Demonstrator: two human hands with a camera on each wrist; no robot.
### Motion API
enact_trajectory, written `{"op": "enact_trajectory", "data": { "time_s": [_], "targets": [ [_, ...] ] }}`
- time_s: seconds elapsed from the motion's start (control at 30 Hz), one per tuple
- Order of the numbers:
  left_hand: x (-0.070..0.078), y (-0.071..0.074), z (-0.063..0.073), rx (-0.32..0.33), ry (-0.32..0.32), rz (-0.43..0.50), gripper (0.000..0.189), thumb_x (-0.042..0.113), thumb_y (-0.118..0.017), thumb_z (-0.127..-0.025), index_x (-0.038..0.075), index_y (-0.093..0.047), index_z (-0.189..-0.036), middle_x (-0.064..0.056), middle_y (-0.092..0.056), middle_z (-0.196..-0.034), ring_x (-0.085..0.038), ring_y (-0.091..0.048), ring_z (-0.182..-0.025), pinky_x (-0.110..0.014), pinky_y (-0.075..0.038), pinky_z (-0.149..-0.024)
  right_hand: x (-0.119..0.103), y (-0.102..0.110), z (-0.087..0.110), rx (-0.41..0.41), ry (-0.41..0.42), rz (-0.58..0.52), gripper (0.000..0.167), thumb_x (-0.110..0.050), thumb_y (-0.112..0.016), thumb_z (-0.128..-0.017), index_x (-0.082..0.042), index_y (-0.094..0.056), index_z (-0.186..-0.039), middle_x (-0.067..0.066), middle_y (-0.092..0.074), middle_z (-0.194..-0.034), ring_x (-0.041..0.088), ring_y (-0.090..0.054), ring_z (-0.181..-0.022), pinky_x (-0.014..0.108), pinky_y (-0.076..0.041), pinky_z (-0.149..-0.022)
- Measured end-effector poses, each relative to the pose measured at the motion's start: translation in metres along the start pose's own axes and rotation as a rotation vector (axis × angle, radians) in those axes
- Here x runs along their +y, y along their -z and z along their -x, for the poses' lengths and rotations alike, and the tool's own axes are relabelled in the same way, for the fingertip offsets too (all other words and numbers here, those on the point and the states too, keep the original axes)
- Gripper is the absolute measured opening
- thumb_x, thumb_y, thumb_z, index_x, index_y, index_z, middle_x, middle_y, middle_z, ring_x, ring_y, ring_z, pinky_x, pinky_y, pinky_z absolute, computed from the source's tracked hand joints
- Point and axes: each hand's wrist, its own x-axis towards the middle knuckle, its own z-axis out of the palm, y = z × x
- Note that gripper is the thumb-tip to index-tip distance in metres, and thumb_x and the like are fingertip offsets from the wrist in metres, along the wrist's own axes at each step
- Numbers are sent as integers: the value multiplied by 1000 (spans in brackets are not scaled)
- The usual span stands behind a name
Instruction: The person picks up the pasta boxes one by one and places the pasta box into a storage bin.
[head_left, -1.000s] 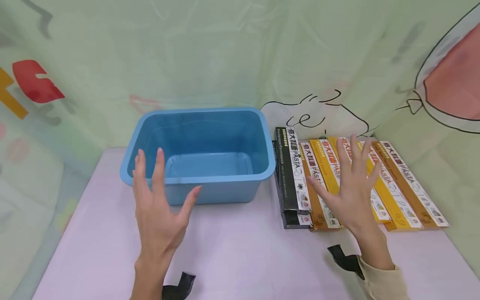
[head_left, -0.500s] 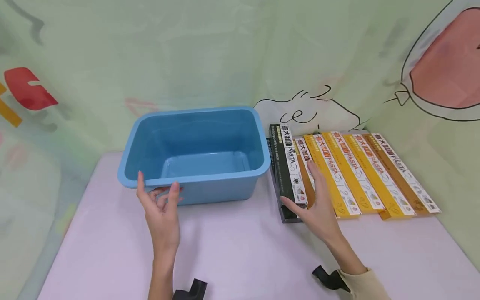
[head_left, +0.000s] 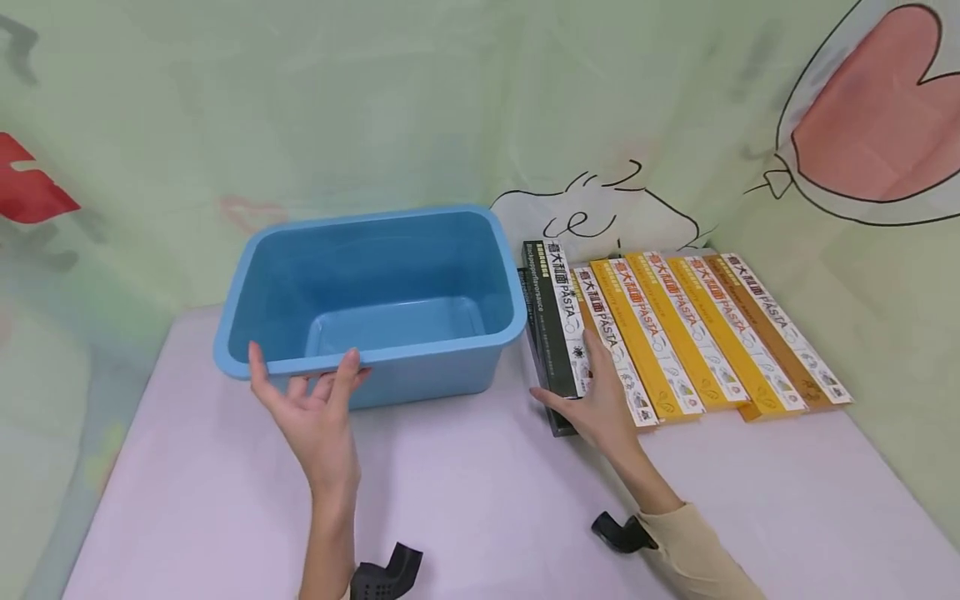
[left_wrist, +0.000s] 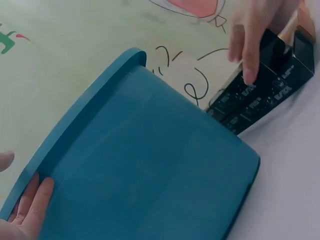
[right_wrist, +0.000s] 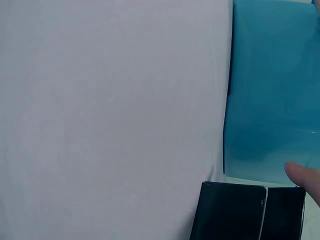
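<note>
A deep blue plastic bin point(head_left: 420, 367) stands at the back of the table. My left hand point(head_left: 318, 417) holds its front rim, with fingers tucked underneath against the outer wall; these fingers point(left_wrist: 37, 205) show in the left wrist view. My right hand point(head_left: 596, 408) straddles the near end of the upper black pasta box point(head_left: 551, 333), thumb on the bin side and fingers on the other. In the left wrist view the thumb hangs beside the black boxes, its fingers fairly straight. A second black pasta box point(head_left: 561, 427) lies under the upper one, mostly covered.
Several yellow and brown pasta boxes point(head_left: 708, 346) lie side by side right of the black ones. A printed cloth point(head_left: 360, 100) hangs behind the table point(head_left: 465, 500). The bin's right wall stands close beside the black boxes.
My left hand has come from in front of the bin to its front rim. My right hand has moved left, from above the yellow boxes to the black box. The head view has shifted right.
</note>
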Motion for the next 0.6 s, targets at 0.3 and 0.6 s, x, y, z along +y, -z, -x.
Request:
{"op": "enact_trajectory", "data": {
  "time_s": [0.3,0.6],
  "targets": [
    [-2,-5,-5,45,-6,-28,122,-8,-84,-83,26,-3,-168,-23,-54,-138,-37,-69,-99,-40,-66,-86,-6,-3,0,-14,-123,-53,123,-20,-91,-81,-9,-5,-169,17,-13,-174,41,-26,-152,57,-24,-128],
    [-4,-6,-4,60,-33,-4,123,-11,-84,-81,25,-5,-168,-25,-54,-134,-32,-60,-90,-36,-67,-83,-8,-5,3,45,-187,-92,109,-1,-78,-81,-10,-12,-168,20,-21,-171,41,-34,-143,51,-34,-117]
  ]
}}
